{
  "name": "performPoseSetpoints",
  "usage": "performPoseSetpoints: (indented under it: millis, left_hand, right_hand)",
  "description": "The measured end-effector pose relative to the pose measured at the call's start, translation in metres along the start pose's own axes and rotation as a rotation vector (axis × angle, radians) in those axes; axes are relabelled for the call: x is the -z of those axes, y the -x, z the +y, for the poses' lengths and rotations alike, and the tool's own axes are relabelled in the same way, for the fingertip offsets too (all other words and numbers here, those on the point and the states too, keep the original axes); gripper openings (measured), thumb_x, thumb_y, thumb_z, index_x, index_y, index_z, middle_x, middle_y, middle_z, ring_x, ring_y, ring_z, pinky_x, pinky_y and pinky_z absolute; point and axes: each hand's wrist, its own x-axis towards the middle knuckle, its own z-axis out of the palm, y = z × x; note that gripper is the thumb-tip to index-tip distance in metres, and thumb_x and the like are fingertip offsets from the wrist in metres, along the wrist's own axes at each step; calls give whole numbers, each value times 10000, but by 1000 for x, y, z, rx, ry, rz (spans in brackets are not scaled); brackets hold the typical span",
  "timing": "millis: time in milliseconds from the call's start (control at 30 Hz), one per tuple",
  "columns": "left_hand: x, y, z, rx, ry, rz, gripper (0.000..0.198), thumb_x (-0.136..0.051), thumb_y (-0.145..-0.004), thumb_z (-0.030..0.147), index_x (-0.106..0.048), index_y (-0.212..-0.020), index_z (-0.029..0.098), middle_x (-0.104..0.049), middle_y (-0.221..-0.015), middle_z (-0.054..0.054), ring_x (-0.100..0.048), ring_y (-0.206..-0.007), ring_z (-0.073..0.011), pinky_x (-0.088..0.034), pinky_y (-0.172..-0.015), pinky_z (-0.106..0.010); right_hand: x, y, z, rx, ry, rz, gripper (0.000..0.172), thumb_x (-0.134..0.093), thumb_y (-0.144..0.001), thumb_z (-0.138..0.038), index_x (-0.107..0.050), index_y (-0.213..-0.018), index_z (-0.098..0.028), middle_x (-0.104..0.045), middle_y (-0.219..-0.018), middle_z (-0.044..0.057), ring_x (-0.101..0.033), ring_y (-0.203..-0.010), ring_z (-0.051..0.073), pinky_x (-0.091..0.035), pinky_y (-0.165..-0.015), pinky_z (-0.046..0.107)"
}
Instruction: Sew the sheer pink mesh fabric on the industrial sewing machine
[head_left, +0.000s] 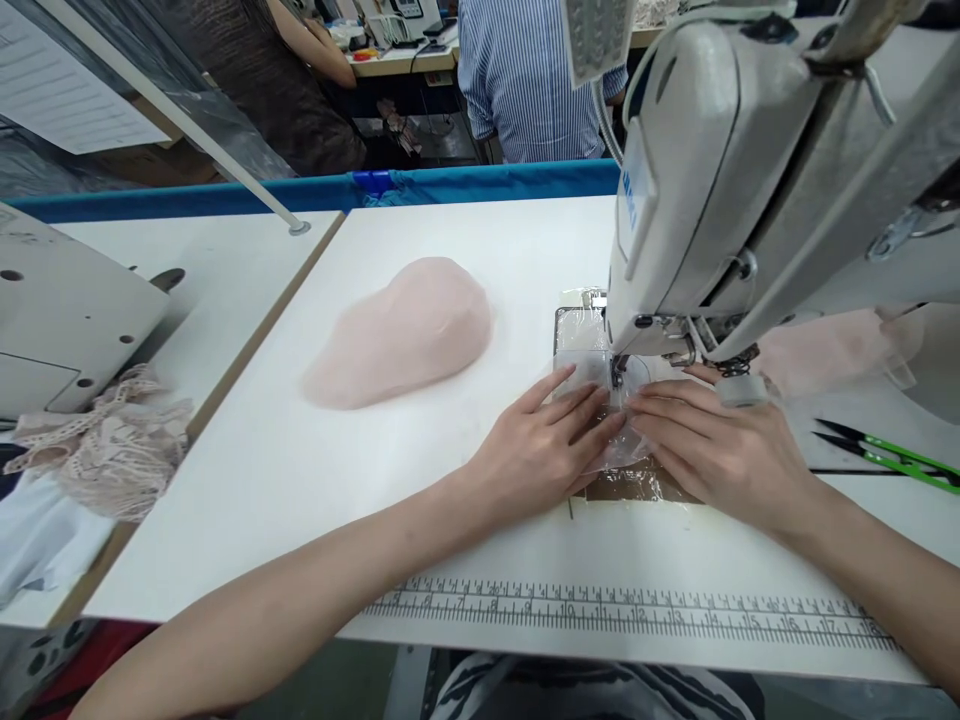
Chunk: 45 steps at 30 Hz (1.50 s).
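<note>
I had my left grip (pixel 559 435) and right grip (pixel 712 445) flattened, fingers extended, on a sheer, whitish, faintly glossy fabric piece (pixel 626 452) under the sewing machine (pixel 682 170); leftward, a smooth pale-pink piece (pixel 409 335) lay on the white worktop (pixel 262 490)

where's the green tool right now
In the head view, the green tool lies at the right edge, beside the right hand and below the pink fabric on that side.
</note>
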Motion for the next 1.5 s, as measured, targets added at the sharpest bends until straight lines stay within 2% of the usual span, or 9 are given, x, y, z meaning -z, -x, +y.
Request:
performPoseSetpoints:
  millis: [367,800,1067,1233,1500]
  left_hand:
    - [2,-1,0,17,-4,19,280,-463,-967,264,-599,-1186,152,-625,-1184,-82,-560,-1156,-183,-314,-1134,-444]
    - [-1,0,-7,23,20,-32,302,-438,-972,265,-569,-1223,159,-595,-1233,-82,-517,-1205,-188,-234,-1157,-480]
    - [-4,-5,-13,35,18,-29,307,-404,-987,279,-579,-1212,163,-594,-1232,-88,-527,-1193,-187,-249,-1146,-494]
    - [-3,-5,-13,36,11,9,288,-401,-990,247,-591,-1186,158,-607,-1215,-76,-542,-1176,-181,-272,-1138,-495]
    - [-2,-2,-12,-5,39,65,257,-438,-971,191,-607,-1150,118,-650,-1141,-61,-588,-1112,-172,-293,-1135,-485]
  right_hand:
    - [-2,2,0,11,-3,19,182,-505,-884,-64,-671,-911,-133,-709,-973,28,-658,-888,183,-513,-770,330]
    - [-3,-2,0,-14,15,9,218,-481,-870,-24,-670,-896,-130,-713,-949,32,-655,-892,180,-503,-718,308]
    - [-8,-2,2,-34,86,5,237,-468,-873,-35,-660,-967,-138,-703,-986,43,-657,-829,177,-500,-730,331]
    - [-8,-2,1,7,59,19,227,-485,-867,-19,-666,-938,-136,-707,-978,27,-656,-859,181,-501,-768,339]
    - [-7,-1,0,11,43,26,240,-491,-855,-6,-671,-910,-154,-710,-967,22,-659,-862,172,-514,-742,319]
